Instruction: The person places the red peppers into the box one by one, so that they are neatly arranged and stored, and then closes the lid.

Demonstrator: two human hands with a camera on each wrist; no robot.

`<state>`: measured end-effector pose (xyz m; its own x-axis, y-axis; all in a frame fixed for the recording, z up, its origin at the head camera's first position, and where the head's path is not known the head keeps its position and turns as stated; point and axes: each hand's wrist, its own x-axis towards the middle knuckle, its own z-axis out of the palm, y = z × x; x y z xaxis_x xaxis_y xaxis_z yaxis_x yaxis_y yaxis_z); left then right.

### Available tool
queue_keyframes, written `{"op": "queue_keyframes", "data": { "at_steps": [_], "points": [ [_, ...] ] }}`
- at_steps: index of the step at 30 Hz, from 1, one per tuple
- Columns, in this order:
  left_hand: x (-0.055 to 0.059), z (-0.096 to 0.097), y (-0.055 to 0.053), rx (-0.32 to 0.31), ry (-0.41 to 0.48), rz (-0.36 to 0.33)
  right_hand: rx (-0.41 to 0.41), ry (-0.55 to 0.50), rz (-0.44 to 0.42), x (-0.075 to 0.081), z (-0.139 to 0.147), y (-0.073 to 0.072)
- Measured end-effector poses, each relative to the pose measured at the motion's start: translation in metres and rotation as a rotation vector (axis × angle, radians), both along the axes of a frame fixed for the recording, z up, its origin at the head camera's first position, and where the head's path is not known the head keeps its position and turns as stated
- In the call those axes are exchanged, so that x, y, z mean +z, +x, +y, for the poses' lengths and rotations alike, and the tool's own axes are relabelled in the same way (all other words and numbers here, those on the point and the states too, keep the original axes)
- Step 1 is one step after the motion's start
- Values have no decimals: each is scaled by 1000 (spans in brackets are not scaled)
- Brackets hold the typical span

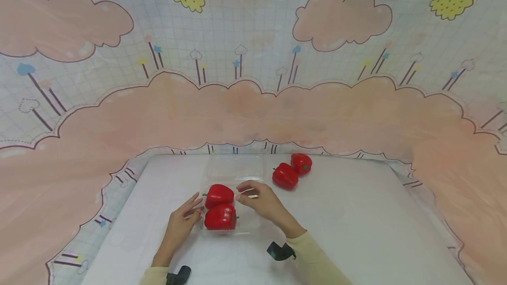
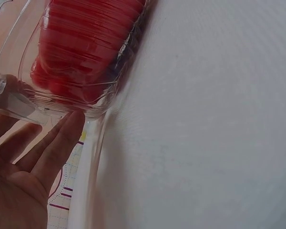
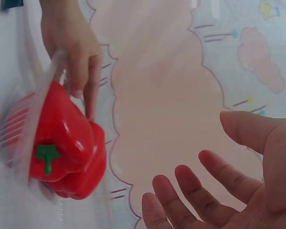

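Note:
Two red bell peppers [image 1: 220, 217] lie one in front of the other in the left part of a clear plastic container [image 1: 249, 225], its lid [image 1: 235, 167] folded back. At its left side, my left hand [image 1: 183, 223] holds the rim between thumb and fingers; the left wrist view shows fingertips [image 2: 76, 121] against the plastic wall. My right hand [image 1: 264, 201] hovers over the right part of the container, its fingers [image 3: 188, 179] spread and loosely bent around nothing. In the right wrist view, a green stem shows on the nearer pepper [image 3: 66, 138].
Two more red bell peppers, a front one [image 1: 285, 176] and a rear one [image 1: 301, 164], lie together behind and right of the container on the white table [image 1: 356, 214]. A patterned cloth [image 1: 277, 113] with clouds hangs behind the table.

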<state>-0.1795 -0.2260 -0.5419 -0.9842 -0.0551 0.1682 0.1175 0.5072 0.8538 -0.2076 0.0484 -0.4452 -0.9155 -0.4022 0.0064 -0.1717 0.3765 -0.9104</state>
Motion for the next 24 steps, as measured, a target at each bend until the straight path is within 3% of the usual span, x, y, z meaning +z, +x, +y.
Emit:
{"op": "queue_keyframes", "data": {
  "at_steps": [7, 17, 24],
  "points": [
    [1, 1, 0, 6, -6, -10, -4, -11, 21, 11, 14, 3],
    [2, 1, 0, 14, -14, -21, -13, -35, 61, 15, 32, -1],
    [0, 2, -1, 7, -11, -13, 48, -60, 112, 17, 52, -5]
  ]
}}
